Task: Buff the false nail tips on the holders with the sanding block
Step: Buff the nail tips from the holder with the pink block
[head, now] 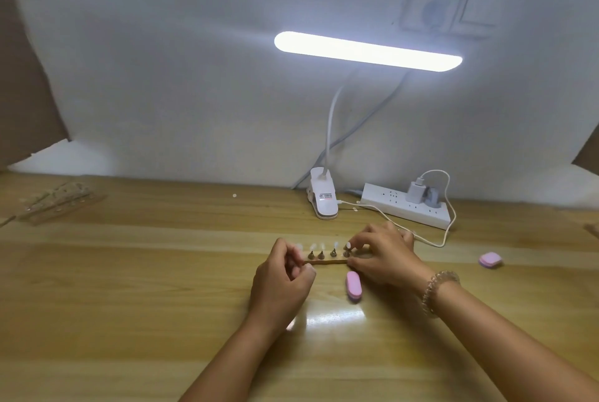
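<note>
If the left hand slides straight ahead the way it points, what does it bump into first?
Probably the holder strip: the left hand points at its left end and may be touching it.

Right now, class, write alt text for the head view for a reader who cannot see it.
On a table, the left hand and right hand hold the ends of a wooden strip carrying a row of nail tips on small stands. A pink sanding block lies unheld in front of it; a lit clip lamp and power strip stand behind.
</note>
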